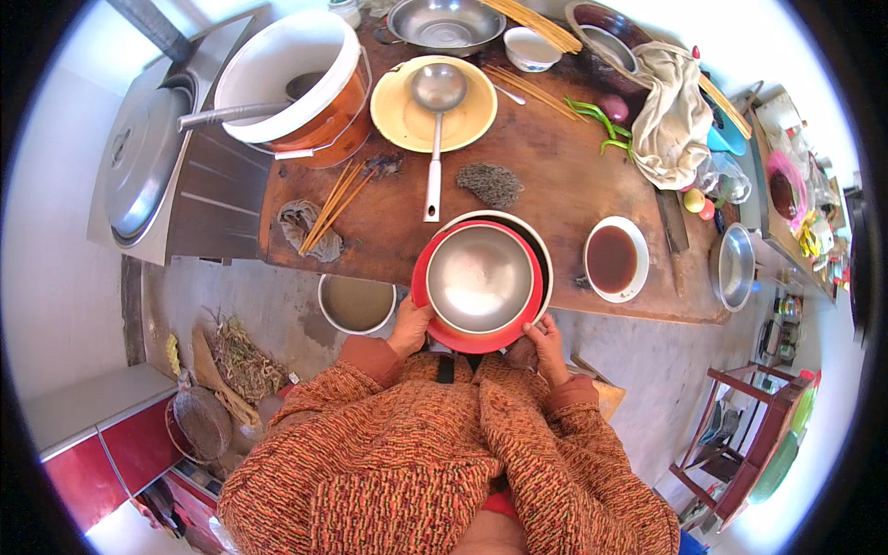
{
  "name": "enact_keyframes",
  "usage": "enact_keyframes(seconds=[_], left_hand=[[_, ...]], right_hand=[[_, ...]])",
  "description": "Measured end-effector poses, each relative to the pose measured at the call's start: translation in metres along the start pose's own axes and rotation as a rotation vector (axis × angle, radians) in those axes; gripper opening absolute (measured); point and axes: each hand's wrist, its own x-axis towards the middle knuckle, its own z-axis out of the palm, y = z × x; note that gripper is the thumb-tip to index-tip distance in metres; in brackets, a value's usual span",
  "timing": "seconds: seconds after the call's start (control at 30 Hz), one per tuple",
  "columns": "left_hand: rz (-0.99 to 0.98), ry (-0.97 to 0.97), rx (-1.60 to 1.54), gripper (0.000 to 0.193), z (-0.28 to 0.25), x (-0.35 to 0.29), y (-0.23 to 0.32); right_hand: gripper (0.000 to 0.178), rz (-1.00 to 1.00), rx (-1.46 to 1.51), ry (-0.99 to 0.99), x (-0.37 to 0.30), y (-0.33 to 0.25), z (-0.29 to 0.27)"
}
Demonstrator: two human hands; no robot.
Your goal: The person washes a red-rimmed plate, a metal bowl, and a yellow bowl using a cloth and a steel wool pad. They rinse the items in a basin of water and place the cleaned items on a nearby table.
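Holding a red plate (435, 310) with a steel bowl (479, 277) nested on it at centre frame, left hand (410, 326) and right hand (546, 344) each grip its near rim, not yet set on the bench (555, 185).

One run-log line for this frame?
left hand: grips red plate rim | right hand: grips opposite rim | steel bowl on plate | wooden table edge

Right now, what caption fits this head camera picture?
Both hands, left and right, hold a steel bowl stacked in a red bowl at a wooden table.
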Motion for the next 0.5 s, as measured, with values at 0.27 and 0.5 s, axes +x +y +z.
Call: enact_keyframes(seconds=[0.27, 0.5], left_hand=[[0.004, 0.019, -0.036, 0.033, 0.105, 0.069, 0.028], [0.067, 0.068, -0.094, 0.039, 0.149, 0.151, 0.024]], right_hand=[[0.030, -0.184, 0.246, 0.028, 0.012, -0.027, -0.004], [0.028, -0.418, 0.122, 0.088, 0.104, -0.071, 0.015]])
